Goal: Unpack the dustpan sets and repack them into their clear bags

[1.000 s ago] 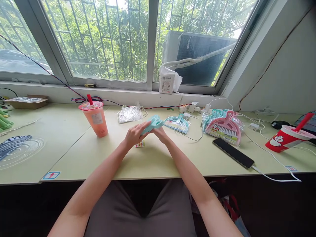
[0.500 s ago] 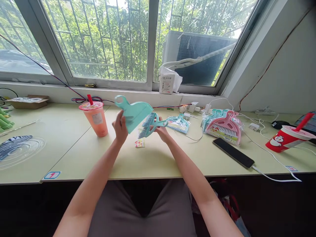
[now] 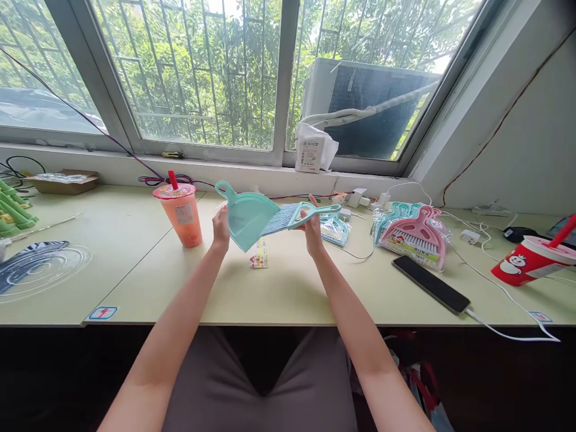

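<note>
My left hand (image 3: pixel 221 227) is closed on the left edge of a mint-green dustpan (image 3: pixel 252 215), held above the table with its pan side showing. In my right hand (image 3: pixel 312 227) is a small mint-green brush (image 3: pixel 302 215), gripped near the base of its handle. The brush's bristles point left and meet or overlap the dustpan's right edge; I cannot tell which. Below them on the table lies a small printed card (image 3: pixel 259 254). Behind my right hand sits a wrapped mint brush-and-dustpan set (image 3: pixel 335 231), partly hidden.
An orange drink cup (image 3: pixel 182 216) stands at the left. Wrapped brush sets (image 3: pixel 414 237), a black phone (image 3: pixel 431 284) on a white cable, and a red cup (image 3: pixel 531 261) are at the right. Chargers and wires (image 3: pixel 359 198) run along the back wall.
The dustpan and brush, first together in both hands, have come apart. The dustpan moved left with my left hand, and the brush turned so its bristles face left. The view shifted slightly.
</note>
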A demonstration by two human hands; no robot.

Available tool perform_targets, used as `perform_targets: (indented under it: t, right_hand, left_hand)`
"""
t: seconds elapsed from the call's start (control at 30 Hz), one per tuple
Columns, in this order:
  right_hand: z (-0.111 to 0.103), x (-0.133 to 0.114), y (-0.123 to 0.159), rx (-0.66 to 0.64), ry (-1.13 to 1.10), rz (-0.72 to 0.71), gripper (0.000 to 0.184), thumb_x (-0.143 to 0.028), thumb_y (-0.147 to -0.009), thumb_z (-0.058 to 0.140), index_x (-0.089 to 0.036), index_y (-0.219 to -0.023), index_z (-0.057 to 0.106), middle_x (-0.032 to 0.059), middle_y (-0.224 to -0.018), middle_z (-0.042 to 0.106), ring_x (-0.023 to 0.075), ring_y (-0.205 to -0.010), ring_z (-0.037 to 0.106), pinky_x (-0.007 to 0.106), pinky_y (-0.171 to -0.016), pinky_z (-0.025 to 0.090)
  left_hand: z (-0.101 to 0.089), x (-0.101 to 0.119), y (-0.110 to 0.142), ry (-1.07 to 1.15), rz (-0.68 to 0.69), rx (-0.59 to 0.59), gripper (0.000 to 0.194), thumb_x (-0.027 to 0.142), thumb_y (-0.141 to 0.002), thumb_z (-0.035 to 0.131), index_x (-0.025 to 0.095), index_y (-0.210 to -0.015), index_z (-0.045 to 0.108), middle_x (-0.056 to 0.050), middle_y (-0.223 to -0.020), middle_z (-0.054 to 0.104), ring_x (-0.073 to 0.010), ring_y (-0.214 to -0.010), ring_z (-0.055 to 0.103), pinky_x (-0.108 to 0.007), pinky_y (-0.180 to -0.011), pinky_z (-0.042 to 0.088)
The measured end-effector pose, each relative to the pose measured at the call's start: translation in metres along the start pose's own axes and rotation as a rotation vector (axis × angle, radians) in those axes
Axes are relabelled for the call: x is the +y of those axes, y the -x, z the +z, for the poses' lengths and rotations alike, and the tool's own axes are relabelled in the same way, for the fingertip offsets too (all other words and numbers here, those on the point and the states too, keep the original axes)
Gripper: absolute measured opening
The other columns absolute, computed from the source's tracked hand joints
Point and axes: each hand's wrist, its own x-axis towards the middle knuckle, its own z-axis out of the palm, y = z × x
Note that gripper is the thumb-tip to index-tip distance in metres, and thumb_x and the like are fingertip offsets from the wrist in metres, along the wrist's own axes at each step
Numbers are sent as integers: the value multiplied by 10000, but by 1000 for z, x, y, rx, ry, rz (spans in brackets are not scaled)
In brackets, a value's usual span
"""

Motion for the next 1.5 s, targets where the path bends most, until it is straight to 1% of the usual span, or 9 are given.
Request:
perform_targets:
  t: [0.13,0.3,0.47,0.57,0.7,0.87,1.07,1.27,1.5]
  right_hand:
    - [-4,-2,0,43,195,-89,575,-682,-859,580,-255,-1236,661,1,-756,560,158,-699,559,283,-656,511]
    - [-11,2,-6,281,412,-178,508,-706,-796,651,-204,-717,663,-1,-686,462,162,-719,451,291,-662,433]
    - [-12,8,-14,109,112,56,652,-819,-772,601,-216,-571,456,-9,-626,431,130,-636,451,265,-600,443]
    - [-11,10,-12,-22,20,249,680,-869,-744,583,-225,-610,411,-45,-559,376,94,-512,387,242,-494,369]
    - [-12,13,-7,-256,82,369,699,-908,-720,555,-225,-657,423,-67,-541,354,74,-452,341,235,-433,256]
    - [-15,30,-6,-470,361,443,691,-872,-761,555,-193,-647,500,-44,-545,472,72,-456,379,234,-474,306]
    - [-16,50,-6,-442,781,394,637,-712,-978,383,-183,-674,569,26,-648,648,130,-539,560,255,-589,385]
    - [-18,50,-8,-337,958,261,598,-526,-1078,272,-206,-874,734,62,-963,778,189,-920,698,260,-726,426]
    - [-19,47,-8,-263,1167,268,563,-471,-1089,242,-241,-990,746,81,-1177,736,229,-1099,662,288,-822,461]
  left_hand:
    - [-11,-5,-12,108,-238,-49,361,513,-891,588,158,-936,637,-67,-826,696,-198,-795,674,-305,-751,558]
    - [-25,2,-11,62,-609,-310,327,408,-951,546,122,-977,703,-84,-829,740,-219,-796,714,-298,-758,582]
    - [-28,7,0,-17,-790,-491,332,384,-954,578,121,-1087,731,-112,-961,770,-225,-816,729,-295,-724,591]
    - [-33,6,-2,-62,-738,-583,359,423,-902,665,157,-1134,732,-104,-1041,771,-236,-892,735,-297,-768,594]
    - [-43,-5,-10,-141,-660,-734,484,530,-810,753,185,-1150,743,-113,-1126,758,-269,-993,722,-326,-832,587]
    - [-47,-20,-14,-364,-619,-697,585,625,-700,792,176,-1074,764,-109,-1084,760,-264,-947,711,-310,-751,561]
    - [-40,-24,-13,-682,-319,-609,497,659,-716,690,163,-679,702,-64,-678,660,-224,-690,615,-291,-566,403]
    - [-41,-28,-17,-982,-150,-512,437,549,-880,486,221,-812,767,-61,-915,750,-261,-885,659,-310,-650,416]
    - [-46,-30,-18,-990,-144,-494,425,485,-924,412,225,-857,741,-39,-889,750,-210,-774,658,-310,-672,423]
